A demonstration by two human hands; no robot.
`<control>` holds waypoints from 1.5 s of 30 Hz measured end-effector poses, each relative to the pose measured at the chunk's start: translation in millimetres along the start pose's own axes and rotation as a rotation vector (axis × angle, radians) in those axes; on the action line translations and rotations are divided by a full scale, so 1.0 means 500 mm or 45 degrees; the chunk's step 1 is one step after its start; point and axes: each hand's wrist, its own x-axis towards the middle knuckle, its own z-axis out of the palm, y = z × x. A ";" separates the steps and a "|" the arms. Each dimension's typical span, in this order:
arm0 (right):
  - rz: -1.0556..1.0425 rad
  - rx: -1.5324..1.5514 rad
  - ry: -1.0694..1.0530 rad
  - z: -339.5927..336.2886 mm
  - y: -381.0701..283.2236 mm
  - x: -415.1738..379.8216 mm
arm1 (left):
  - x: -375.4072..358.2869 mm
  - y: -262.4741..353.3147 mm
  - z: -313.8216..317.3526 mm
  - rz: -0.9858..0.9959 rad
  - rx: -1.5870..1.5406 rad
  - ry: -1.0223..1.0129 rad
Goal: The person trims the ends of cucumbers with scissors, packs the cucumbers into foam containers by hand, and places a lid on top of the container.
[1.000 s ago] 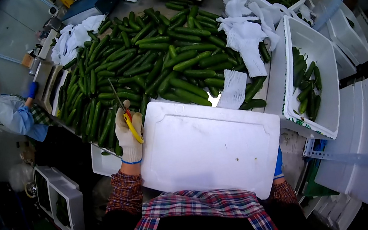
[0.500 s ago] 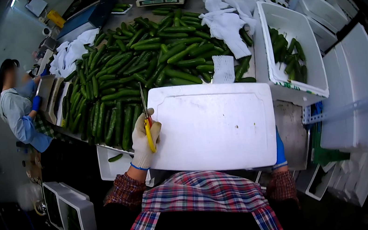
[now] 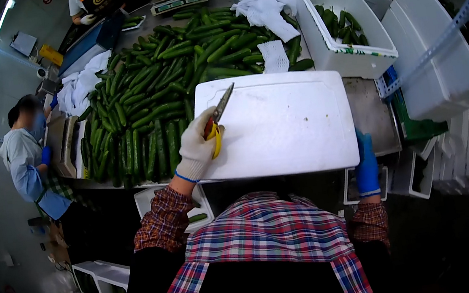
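- Close in, the left hand (image 3: 195,145), gloved, curls round yellow-handled scissors (image 3: 221,106) by the left edge of the white foam lid (image 3: 280,131); the blue-gloved right hand (image 3: 366,165) is at its right edge, its grip hidden.
- The lid, at the near side of the tabletop (image 3: 372,109), looks light, stiff and easily dented; opposite edges seem the best hold.
- Beyond, the heaped cucumbers (image 3: 149,115) look firm, perhaps slick.
- Farther back stands a scale (image 3: 181,1).
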 end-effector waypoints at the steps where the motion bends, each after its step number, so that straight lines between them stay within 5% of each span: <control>1: -0.078 -0.106 0.055 0.011 -0.008 -0.020 | -0.002 -0.011 -0.006 0.034 0.024 0.039; 4: -0.106 -0.369 0.262 0.066 -0.025 -0.058 | -0.013 -0.052 0.004 0.080 -0.076 0.108; 8: -0.233 -0.261 0.473 0.062 0.042 -0.024 | -0.024 -0.043 0.005 -0.122 -0.135 0.058; 11: -0.273 -0.280 0.384 0.024 0.044 -0.004 | -0.048 -0.033 0.012 -0.299 -0.516 0.089; 14: -0.228 -0.249 0.224 0.010 0.028 0.028 | -0.081 -0.009 0.008 -0.220 -0.033 0.104; 20: -0.122 -0.056 0.346 0.041 0.026 0.005 | -0.071 -0.024 0.008 -0.123 -0.115 0.137; 29: -0.296 -0.176 0.488 0.048 0.049 -0.018 | -0.049 -0.032 -0.007 0.131 0.051 -0.026; 33: -0.355 -0.183 0.505 0.036 0.061 -0.001 | -0.080 0.054 -0.078 0.351 0.781 -0.532; 38: -0.373 -0.164 0.485 0.036 0.067 0.005 | -0.175 0.161 -0.174 0.823 1.599 -0.720; 45: -0.435 0.057 0.556 0.045 0.084 0.019 | -0.201 0.231 -0.168 0.474 2.163 -1.014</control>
